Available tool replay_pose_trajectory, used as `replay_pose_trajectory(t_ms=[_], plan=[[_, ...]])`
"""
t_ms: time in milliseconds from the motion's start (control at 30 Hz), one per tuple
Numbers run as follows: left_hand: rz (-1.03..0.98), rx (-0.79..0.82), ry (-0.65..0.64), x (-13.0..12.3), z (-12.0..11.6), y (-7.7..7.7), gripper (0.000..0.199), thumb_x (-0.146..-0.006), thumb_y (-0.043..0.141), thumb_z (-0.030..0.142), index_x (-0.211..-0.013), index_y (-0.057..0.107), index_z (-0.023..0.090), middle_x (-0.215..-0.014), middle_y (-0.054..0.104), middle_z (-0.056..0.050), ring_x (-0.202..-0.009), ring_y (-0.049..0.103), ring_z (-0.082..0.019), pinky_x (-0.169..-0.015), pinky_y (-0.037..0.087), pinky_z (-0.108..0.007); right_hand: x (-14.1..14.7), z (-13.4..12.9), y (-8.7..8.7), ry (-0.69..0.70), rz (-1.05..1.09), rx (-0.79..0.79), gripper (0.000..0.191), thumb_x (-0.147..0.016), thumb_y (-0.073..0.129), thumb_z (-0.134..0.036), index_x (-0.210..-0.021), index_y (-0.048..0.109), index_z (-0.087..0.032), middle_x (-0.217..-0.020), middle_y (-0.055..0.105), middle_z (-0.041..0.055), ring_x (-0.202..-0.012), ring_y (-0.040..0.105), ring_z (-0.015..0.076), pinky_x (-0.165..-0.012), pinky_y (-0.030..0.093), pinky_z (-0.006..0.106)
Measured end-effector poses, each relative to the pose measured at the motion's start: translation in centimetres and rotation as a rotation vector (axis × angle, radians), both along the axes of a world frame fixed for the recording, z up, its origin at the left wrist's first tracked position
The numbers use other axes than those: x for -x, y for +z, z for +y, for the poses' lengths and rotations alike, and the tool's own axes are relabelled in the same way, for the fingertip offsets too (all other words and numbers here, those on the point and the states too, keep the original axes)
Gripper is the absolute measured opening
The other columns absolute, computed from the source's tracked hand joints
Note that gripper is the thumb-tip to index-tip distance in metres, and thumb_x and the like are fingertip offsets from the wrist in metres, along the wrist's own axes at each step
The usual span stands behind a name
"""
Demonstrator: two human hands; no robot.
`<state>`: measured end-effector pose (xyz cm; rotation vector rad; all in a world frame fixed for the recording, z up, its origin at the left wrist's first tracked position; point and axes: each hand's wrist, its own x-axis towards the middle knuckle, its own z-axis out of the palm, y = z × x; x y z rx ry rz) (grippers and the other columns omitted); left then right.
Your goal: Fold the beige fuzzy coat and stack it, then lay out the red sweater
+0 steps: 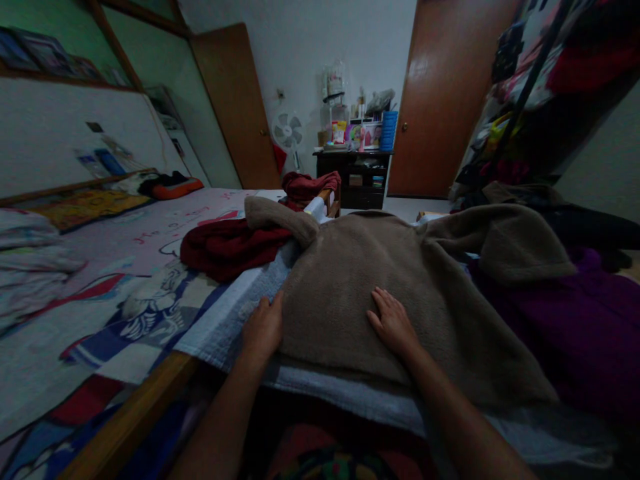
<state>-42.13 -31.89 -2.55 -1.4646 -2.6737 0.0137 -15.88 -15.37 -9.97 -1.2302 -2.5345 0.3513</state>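
A brown fleecy sweater (350, 267) lies spread out in front of me, its two sleeves stretched to either side. It rests on a light blue cloth (220, 327) that shows along the left and near edges. My left hand (264, 327) is at the sweater's left side edge, fingers curled on the fabric; their tips are partly hidden. Flat on the middle of the sweater lies my right hand (393, 321), fingers stretched out and holding nothing. Beyond the left sleeve's underside is a bunched dark red garment (230, 250).
On the left is a bed with a patterned blanket (165, 267) and a wooden rail (135, 413). Purple clothing (575, 327) is heaped at right, below hanging clothes (590, 73). A dark cabinet (353, 177) and a white fan (287, 130) stand at the back.
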Motion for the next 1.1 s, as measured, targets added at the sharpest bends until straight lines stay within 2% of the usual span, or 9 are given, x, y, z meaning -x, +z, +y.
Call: replay_pose_trajectory(t_ms=[167,267,367,467,567,667,767,933,1100], plan=[[0.104,-0.172,-0.21,-2.9,1.6,0.3,0.045,-0.09,0.043,0.013,-0.134,0.051,0.02,-0.132,0.054,-0.014,-0.116,0.051,-0.031,-0.097,0.043,-0.048,0.0,0.0,0.2,-0.002,-0.008,0.01,0.058,-0.094,0.038,-0.042,-0.146,0.039,-0.016,-0.154,0.035,0.0098,-0.143,0.027,0.0242,-0.116,0.023,0.043],[-0.047,-0.213,-0.459,-4.9,3.1,-0.5,0.044,-0.088,0.052,0.016,-0.131,0.053,0.023,-0.142,0.048,-0.008,-0.129,0.042,-0.026,-0.109,0.034,-0.043,0.0,-0.1,0.4,0.008,-0.04,0.014,0.063,-0.092,0.041,-0.046,-0.147,0.037,-0.014,-0.156,0.032,0.0108,-0.144,0.026,0.0253,-0.116,0.021,0.043],[-0.178,-0.128,-0.594,-6.5,4.2,-1.3,0.031,-0.089,0.055,0.024,-0.12,0.06,0.022,-0.133,0.054,-0.007,-0.125,0.046,-0.024,-0.106,0.038,-0.038,-0.1,-0.5,0.8,0.042,-0.093,0.025,0.079,-0.085,0.052,-0.056,-0.149,0.033,-0.014,-0.159,0.024,0.0115,-0.146,0.019,0.0289,-0.117,0.017,0.044],[-0.187,0.011,-0.576,-7.4,4.7,-1.4,0.02,-0.088,0.058,0.031,-0.102,0.066,0.02,-0.116,0.062,-0.009,-0.11,0.055,-0.026,-0.093,0.046,-0.039,-0.2,-0.7,1.5,0.069,-0.141,0.052,0.085,-0.081,0.055,-0.061,-0.15,0.032,-0.015,-0.16,0.02,0.0123,-0.146,0.016,0.0317,-0.116,0.017,0.046],[-0.145,0.091,-0.515,-7.8,5.7,-0.9,0.019,-0.087,0.057,0.031,-0.097,0.067,0.018,-0.109,0.064,-0.011,-0.105,0.058,-0.029,-0.089,0.048,-0.041,-0.1,-0.1,3.0,0.108,-0.164,0.068,0.08,-0.08,0.057,-0.061,-0.144,0.043,-0.015,-0.154,0.033,0.0154,-0.14,0.031,0.0335,-0.111,0.028,0.044],[-0.142,0.062,-0.539,-8.4,7.5,-0.6,0.02,-0.088,0.054,0.027,-0.103,0.065,0.019,-0.111,0.063,-0.011,-0.107,0.057,-0.027,-0.09,0.047,-0.039,0.7,1.8,5.1,0.11,-0.172,0.092,0.054,-0.084,0.054,-0.058,-0.119,0.065,-0.018,-0.127,0.06,0.0145,-0.114,0.056,0.0288,-0.096,0.042,0.037],[-0.158,-0.038,-0.602,-9.3,9.5,-1.3,0.027,-0.087,0.056,0.028,-0.113,0.06,0.02,-0.127,0.056,-0.01,-0.122,0.049,-0.026,-0.1,0.042,-0.038,2.0,4.7,6.0,0.027,-0.126,0.072,0.035,-0.092,0.046,-0.043,-0.101,0.069,-0.017,-0.109,0.068,0.0126,-0.102,0.062,0.0231,-0.091,0.043,0.032],[-0.209,-0.002,-0.618,-10.5,12.2,-2.4,0.034,-0.09,0.053,0.035,-0.121,0.056,0.02,-0.13,0.057,-0.011,-0.122,0.051,-0.027,-0.102,0.041,-0.041,2.7,8.6,3.6,-0.085,-0.013,-0.006,0.049,-0.092,0.049,-0.03,-0.138,0.047,-0.013,-0.148,0.043,0.0147,-0.137,0.038,0.0242,-0.11,0.03,0.038],[-0.278,0.083,-0.495,-10.6,15.7,-1.4,0.024,-0.09,0.049,0.029,-0.106,0.065,0.018,-0.108,0.068,-0.014,-0.102,0.064,-0.029,-0.087,0.05,-0.042,1.9,9.5,0.6,-0.094,-0.038,-0.025,0.053,-0.097,0.04,-0.039,-0.144,0.041,-0.014,-0.15,0.042,0.0126,-0.14,0.034,0.0259,-0.114,0.023,0.042]])
